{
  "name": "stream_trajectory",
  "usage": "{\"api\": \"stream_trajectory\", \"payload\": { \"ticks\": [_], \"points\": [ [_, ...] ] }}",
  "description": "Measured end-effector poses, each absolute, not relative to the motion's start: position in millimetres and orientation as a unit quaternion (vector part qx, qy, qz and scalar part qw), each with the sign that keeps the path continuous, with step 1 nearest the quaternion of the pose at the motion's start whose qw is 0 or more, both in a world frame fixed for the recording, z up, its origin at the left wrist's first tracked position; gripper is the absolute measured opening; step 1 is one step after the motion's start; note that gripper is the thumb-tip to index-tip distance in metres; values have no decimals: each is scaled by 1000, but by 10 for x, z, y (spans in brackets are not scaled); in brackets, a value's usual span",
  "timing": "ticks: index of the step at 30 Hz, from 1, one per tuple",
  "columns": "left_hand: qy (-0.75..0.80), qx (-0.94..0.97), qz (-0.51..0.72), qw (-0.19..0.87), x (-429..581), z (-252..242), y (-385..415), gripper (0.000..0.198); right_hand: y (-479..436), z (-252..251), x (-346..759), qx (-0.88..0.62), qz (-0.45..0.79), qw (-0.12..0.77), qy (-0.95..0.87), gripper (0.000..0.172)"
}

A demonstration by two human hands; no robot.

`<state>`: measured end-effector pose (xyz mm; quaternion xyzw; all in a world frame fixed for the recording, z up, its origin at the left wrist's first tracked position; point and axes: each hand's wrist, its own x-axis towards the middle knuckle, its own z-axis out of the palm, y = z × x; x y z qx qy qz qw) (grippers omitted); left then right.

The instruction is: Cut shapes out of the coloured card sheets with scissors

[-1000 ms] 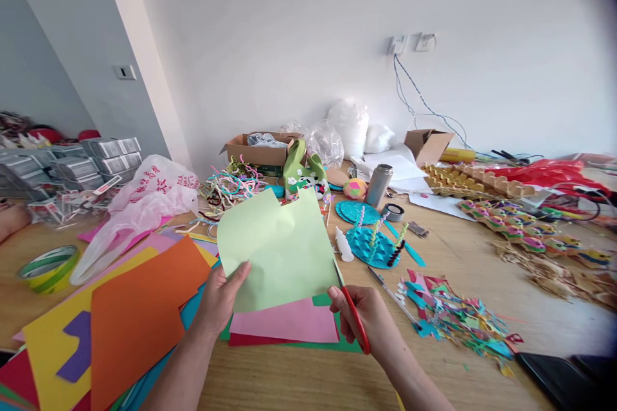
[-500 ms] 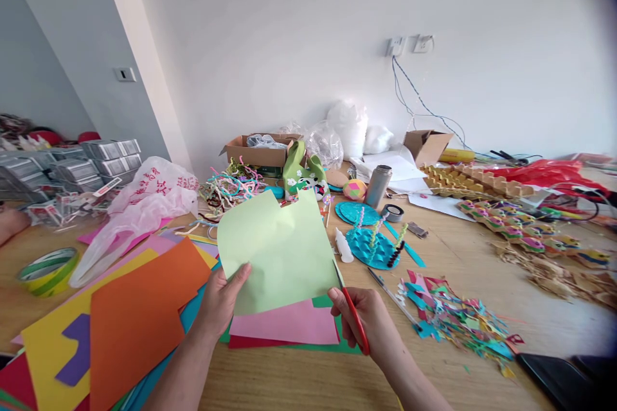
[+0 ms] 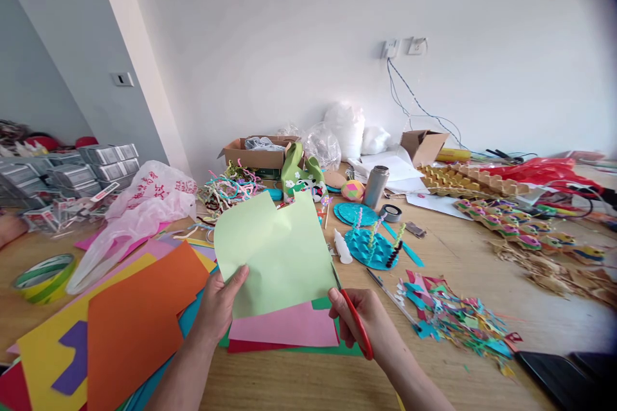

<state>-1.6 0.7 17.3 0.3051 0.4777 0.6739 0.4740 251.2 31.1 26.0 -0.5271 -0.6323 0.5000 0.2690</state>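
A light green sheet of paper [image 3: 277, 257], notched along its top edge, is held up in front of me. My left hand [image 3: 224, 298] pinches its lower left side, thumb on top. In my right hand [image 3: 359, 321] is a pair of red-handled scissors [image 3: 359, 324], fingers wrapped round the handles. The blades meet the right edge of the green sheet; how far apart they stand is hard to see. Beneath the sheet, a pink sheet [image 3: 284, 326] lies on red and dark green paper on the table.
Coloured sheets, an orange one [image 3: 144, 327] on top, spread at left beside a tape roll [image 3: 44, 277]. Right of my hands lie a pen [image 3: 390, 295] and paper scraps [image 3: 463, 314]. Behind stand a glue bottle [image 3: 342, 248], a blue egg-carton piece [image 3: 369, 247] and a metal flask [image 3: 376, 186].
The view has shifted slightly. Both hands keep their grips, and the scissors remain at the green sheet's right edge with hardly any movement.
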Motion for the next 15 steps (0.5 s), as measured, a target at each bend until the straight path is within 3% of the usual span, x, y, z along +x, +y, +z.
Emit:
{"api": "stream_trajectory", "payload": {
  "ticks": [15],
  "points": [
    [463, 297, 674, 493, -21, 165, 11, 34, 325, 232, 2537, -514, 490, 268, -652, 64]
  ]
}}
